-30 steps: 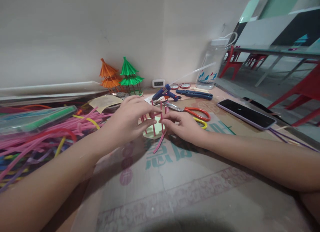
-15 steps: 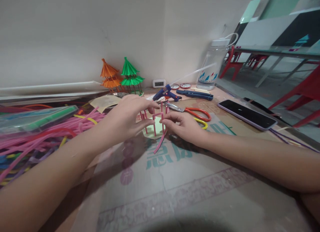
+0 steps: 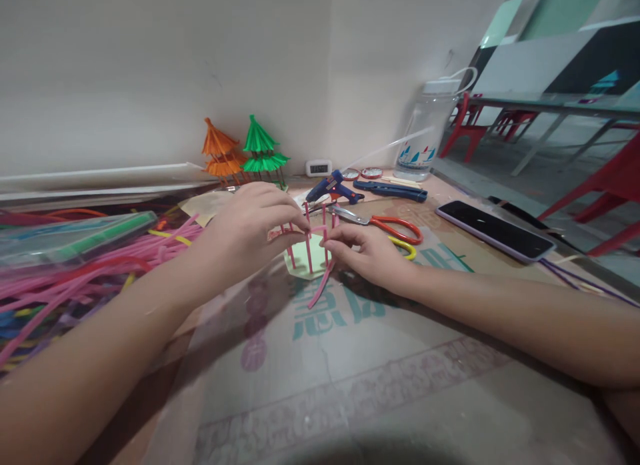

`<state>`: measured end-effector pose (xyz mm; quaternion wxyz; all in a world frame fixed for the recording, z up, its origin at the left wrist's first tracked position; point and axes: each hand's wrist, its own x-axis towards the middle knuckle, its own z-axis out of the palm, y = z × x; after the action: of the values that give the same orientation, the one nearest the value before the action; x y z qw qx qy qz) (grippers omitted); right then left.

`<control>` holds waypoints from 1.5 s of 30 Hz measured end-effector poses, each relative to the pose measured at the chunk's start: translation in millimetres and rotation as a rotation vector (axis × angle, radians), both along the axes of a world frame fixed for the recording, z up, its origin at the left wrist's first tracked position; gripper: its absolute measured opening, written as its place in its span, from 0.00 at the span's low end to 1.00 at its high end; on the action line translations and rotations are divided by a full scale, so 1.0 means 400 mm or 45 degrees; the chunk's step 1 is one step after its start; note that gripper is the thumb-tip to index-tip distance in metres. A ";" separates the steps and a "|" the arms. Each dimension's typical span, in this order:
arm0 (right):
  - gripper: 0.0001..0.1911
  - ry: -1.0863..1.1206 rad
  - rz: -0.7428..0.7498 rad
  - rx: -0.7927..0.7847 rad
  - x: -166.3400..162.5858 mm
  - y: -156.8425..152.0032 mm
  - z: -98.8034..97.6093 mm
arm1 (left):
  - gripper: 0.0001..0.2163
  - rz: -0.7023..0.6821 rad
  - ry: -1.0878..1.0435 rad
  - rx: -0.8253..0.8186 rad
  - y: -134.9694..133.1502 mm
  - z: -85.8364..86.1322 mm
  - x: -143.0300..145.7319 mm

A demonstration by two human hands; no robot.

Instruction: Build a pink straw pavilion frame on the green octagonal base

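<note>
Between my hands stands a small frame of upright pink pipe-cleaner posts [image 3: 309, 253] on a pale green many-sided base [image 3: 301, 263]. My left hand [image 3: 253, 226] reaches over its left side, thumb and forefinger pinched at a front post near the top. On the other side, my right hand [image 3: 369, 253] is closed, its fingertips pinching a pink pipe cleaner [image 3: 321, 289] against the right front post. The loose end of that pipe cleaner hangs down past the base onto the table. My left fingers hide part of the frame's back left.
Behind are a blue glue gun [image 3: 330, 186], scissors with orange handles [image 3: 397, 229], a small digital clock [image 3: 319, 167], and orange [image 3: 220, 145] and green [image 3: 259, 143] pagoda models. Pink pipe cleaners [image 3: 100, 285] pile up left. A phone [image 3: 493, 230] and water bottle [image 3: 425, 128] stand right.
My left thumb and forefinger have come together at the front post, from wider apart around the top of the frame. My right hand has stayed nearly still.
</note>
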<state>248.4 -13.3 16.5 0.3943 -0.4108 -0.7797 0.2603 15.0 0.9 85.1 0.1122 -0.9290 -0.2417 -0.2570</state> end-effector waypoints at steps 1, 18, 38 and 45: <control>0.13 -0.001 -0.001 -0.001 0.000 0.000 0.000 | 0.08 0.017 0.000 -0.006 0.001 -0.001 0.000; 0.12 -0.016 -0.017 -0.026 -0.004 0.000 0.005 | 0.09 -0.059 0.023 0.070 0.011 -0.002 -0.007; 0.03 0.274 -0.153 0.078 0.048 0.062 -0.050 | 0.45 0.428 0.113 -0.629 0.023 -0.018 -0.063; 0.12 0.158 -0.126 -0.147 0.039 0.060 -0.054 | 0.42 0.346 0.187 -1.161 0.055 -0.058 -0.059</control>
<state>264.1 10.5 -5.1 0.4301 -0.4539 -0.7163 0.3098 -8.4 22.8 62.1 -0.2574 -0.8592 -0.4403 -0.0415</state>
